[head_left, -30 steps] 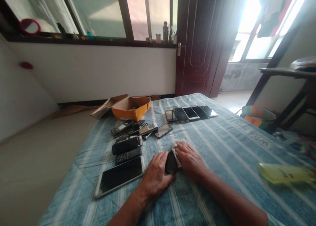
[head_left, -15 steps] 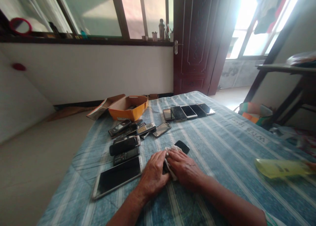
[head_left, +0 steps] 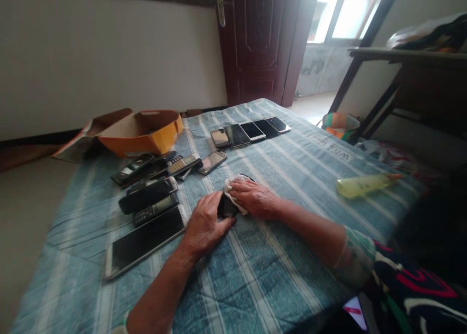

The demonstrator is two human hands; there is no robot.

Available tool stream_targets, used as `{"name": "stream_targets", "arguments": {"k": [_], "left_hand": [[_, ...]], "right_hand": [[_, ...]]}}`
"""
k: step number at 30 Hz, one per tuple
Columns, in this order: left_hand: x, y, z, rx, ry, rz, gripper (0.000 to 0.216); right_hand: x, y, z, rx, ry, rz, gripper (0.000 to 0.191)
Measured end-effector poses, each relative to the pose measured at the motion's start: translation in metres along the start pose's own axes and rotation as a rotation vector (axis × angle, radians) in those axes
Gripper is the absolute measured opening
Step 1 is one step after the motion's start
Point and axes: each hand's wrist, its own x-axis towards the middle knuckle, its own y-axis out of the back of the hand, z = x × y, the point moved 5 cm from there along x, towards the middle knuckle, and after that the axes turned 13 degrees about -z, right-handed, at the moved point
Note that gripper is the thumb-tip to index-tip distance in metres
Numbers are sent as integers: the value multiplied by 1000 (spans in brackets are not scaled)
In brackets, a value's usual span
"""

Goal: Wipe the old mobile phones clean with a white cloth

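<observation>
A small black phone (head_left: 226, 208) lies on the blue striped cloth (head_left: 277, 256) in front of me. My left hand (head_left: 206, 224) grips its near end with curled fingers. My right hand (head_left: 253, 197) presses a white cloth (head_left: 232, 187) down on the phone, fingers closed over the cloth. To the left lies a large smartphone (head_left: 144, 240), with several older keypad phones (head_left: 153, 188) in a heap beyond it.
A row of several smartphones (head_left: 251, 129) lies at the far side. An open orange cardboard box (head_left: 142, 132) stands at the far left. A yellow-green bottle (head_left: 365, 184) lies on its side at the right. A dark door and a wooden bench frame stand behind.
The view has tilted down and swung right. My right hand with the white cloth has slid forward over the phone, covering the far end that showed half a second ago. My left hand stays on it.
</observation>
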Motion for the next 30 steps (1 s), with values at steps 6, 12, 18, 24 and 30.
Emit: {"name": "stream_targets", "arguments": {"k": [6,12,18,24,30], "left_hand": [[3,0,3,39,-27,-14,54],[4,1,6,71,-35,-17,57],[5,-2,7,117,-52,1,61],[5,-3,9,118,-48,21,56],[4,0,10,135,-69,35,59]], "right_hand": [[3,1,10,-41,-20,-38,29],[-8,11,45,11,-200,5,31],[-4,4,7,-13,42,-81,32],[-3,5,6,-5,81,-102,33],[-12,13,39,27,-87,7,28]]}}
